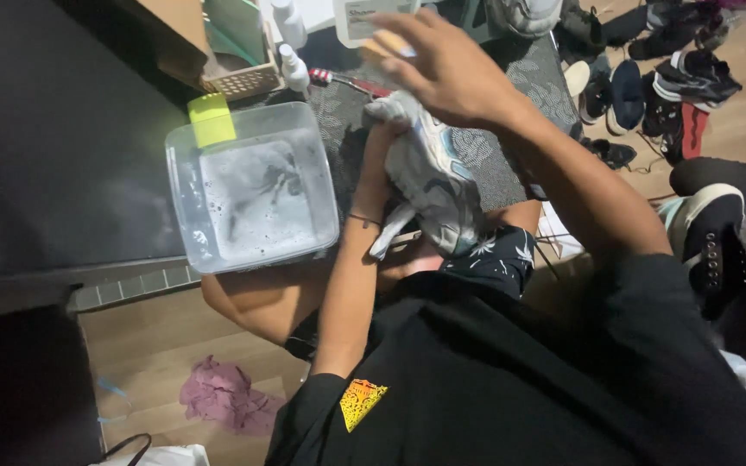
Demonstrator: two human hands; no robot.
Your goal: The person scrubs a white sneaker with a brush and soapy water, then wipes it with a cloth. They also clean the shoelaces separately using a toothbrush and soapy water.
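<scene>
My left hand point(379, 164) is pushed under and into a white and grey sneaker point(432, 177), holding it up over my lap. My right hand point(442, 65) hovers over the sneaker's toe and grips a small light-wood brush point(383, 43), whose bristles I cannot see. Just left of the sneaker, a clear plastic tub point(185, 185) of cloudy, soapy water sits on a dark surface. It has a yellow-green clip point(211, 119) on its far rim.
A red-handled toothbrush point(349, 82) lies on the patterned mat point(494, 164). Behind it stand small white spray bottles point(292, 60) and a woven basket point(239, 82). Several shoes point(649, 82) lie at the top right, a dark boot point(718, 250) at right, and a pink cloth point(222, 397) on the floor.
</scene>
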